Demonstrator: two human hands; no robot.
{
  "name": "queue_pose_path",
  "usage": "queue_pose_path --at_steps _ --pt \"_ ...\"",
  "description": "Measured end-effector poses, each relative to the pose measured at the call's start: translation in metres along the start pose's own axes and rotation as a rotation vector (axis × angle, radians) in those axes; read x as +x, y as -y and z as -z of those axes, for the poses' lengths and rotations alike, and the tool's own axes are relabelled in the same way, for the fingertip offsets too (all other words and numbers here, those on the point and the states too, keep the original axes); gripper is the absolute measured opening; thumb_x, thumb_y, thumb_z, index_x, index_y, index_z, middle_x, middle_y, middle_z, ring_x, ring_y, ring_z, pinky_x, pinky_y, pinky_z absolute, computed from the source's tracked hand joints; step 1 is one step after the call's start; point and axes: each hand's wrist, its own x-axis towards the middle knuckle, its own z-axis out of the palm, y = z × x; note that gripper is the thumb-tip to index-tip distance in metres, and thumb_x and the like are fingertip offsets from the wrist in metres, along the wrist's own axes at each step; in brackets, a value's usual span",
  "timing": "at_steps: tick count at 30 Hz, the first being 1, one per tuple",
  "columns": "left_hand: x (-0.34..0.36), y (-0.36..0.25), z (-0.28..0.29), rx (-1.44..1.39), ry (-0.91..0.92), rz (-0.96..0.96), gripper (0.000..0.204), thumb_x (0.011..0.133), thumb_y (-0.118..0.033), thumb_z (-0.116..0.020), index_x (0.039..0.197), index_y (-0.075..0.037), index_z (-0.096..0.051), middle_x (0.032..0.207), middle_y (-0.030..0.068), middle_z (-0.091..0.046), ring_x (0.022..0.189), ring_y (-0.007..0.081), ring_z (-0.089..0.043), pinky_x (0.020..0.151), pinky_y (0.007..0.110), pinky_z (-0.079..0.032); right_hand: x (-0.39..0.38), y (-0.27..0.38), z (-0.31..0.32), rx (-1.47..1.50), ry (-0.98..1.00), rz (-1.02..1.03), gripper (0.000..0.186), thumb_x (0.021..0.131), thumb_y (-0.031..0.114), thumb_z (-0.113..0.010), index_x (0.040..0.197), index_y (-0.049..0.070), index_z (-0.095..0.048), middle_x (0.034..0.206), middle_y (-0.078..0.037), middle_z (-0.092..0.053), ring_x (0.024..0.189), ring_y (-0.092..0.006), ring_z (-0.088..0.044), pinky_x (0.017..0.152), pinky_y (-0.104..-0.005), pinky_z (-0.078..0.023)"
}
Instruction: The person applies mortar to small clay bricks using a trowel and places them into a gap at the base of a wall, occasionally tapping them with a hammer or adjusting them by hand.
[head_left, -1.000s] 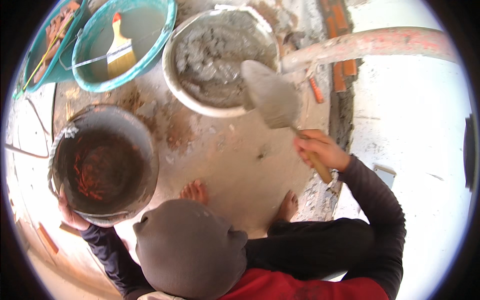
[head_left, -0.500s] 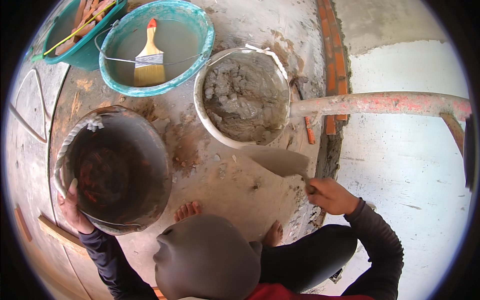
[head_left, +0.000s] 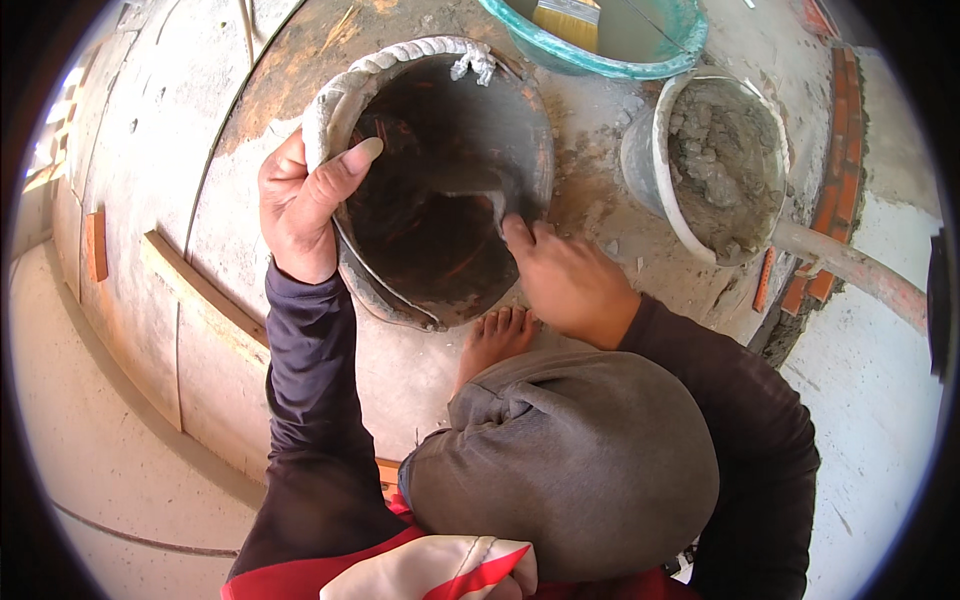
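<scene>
My left hand (head_left: 312, 205) grips the left rim of a black bucket (head_left: 440, 110), its thumb over the edge beside a thick, pale rope handle (head_left: 400, 52). The bucket is tilted, so its dark, reddish-streaked inside shows. My right hand (head_left: 578, 285) is closed around the handle of a trowel (head_left: 498, 208), most of which its fingers hide. The trowel's blade is inside the bucket, blurred and hard to make out against the dark wall. To the right stands a pale-rimmed bucket (head_left: 665, 140) holding wet grey mortar (head_left: 725, 165).
A teal basin (head_left: 640, 68) of cloudy water holds a wide paintbrush (head_left: 568, 22) at the far side. A wooden strip (head_left: 205, 298) and a brick-coloured piece (head_left: 96, 246) lie at left. Beyond the mortar are a round pole (head_left: 860, 272) and a brick edging (head_left: 840, 190).
My right hand has brought the trowel leftward from beside the mortar bucket into the black bucket. The view has shifted left, and the black bucket appears closer and more tilted.
</scene>
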Motion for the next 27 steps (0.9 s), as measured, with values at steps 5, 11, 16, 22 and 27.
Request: queue_pose_path --at_steps 5,11,16,22,27 --pt "-0.001 -0.005 -0.001 0.028 -0.030 0.025 0.030 0.081 -0.004 -0.067 0.109 0.007 -0.066 0.090 0.0017 -0.066 0.081 0.0080 -0.055 0.077 0.022 -0.041 -0.014 -0.009 0.018 0.033 0.084 0.079 0.043 0.089 0.008 -0.047 0.129 -0.005 -0.046 0.104 -0.026 -0.063 0.090 -0.0428 -0.064 0.077 -0.0484 -0.053" --pt "-0.005 0.005 0.010 0.001 0.032 0.031 0.037 0.082 -0.004 -0.062 0.117 0.009 -0.063 0.112 0.0167 -0.069 0.103 0.0207 -0.064 0.094 0.030 -0.046 -0.019 -0.017 -0.007 -0.049 -0.163 0.300 0.045 0.091 0.015 -0.047 0.130 -0.007 -0.046 0.094 -0.019 -0.063 0.084 -0.0351 -0.066 0.072 -0.0439 -0.054" --pt "-0.008 0.030 0.050 0.242 0.073 0.018 0.036 0.083 -0.007 -0.068 0.117 0.006 -0.064 0.108 0.0079 -0.067 0.096 0.0139 -0.059 0.091 0.026 -0.041 -0.013 -0.018 0.012 -0.046 -0.038 0.235 0.046 0.092 0.017 -0.047 0.130 -0.009 -0.045 0.090 -0.016 -0.063 0.077 -0.0312 -0.067 0.068 -0.0413 -0.054" --pt "-0.011 0.034 0.044 0.172 0.112 0.045 0.037 0.086 -0.012 -0.069 0.117 0.006 -0.063 0.109 0.0078 -0.067 0.097 0.0148 -0.060 0.093 0.027 -0.042 -0.028 -0.022 -0.013 -0.040 0.012 0.233 0.048 0.090 0.018 -0.052 0.128 -0.011 -0.045 0.090 -0.018 -0.064 0.081 -0.0334 -0.068 0.065 -0.0424 -0.055" --pt "-0.014 0.031 0.031 0.234 0.118 0.002 0.042 0.085 -0.018 -0.069 0.118 0.007 -0.062 0.113 0.0099 -0.065 0.101 0.0161 -0.058 0.095 0.029 -0.041 -0.008 -0.017 0.018 0.144 0.079 0.037 0.049 0.086 0.014 -0.056 0.127 -0.010 -0.045 0.087 -0.019 -0.065 0.081 -0.0342 -0.068 0.065 -0.0434 -0.054"
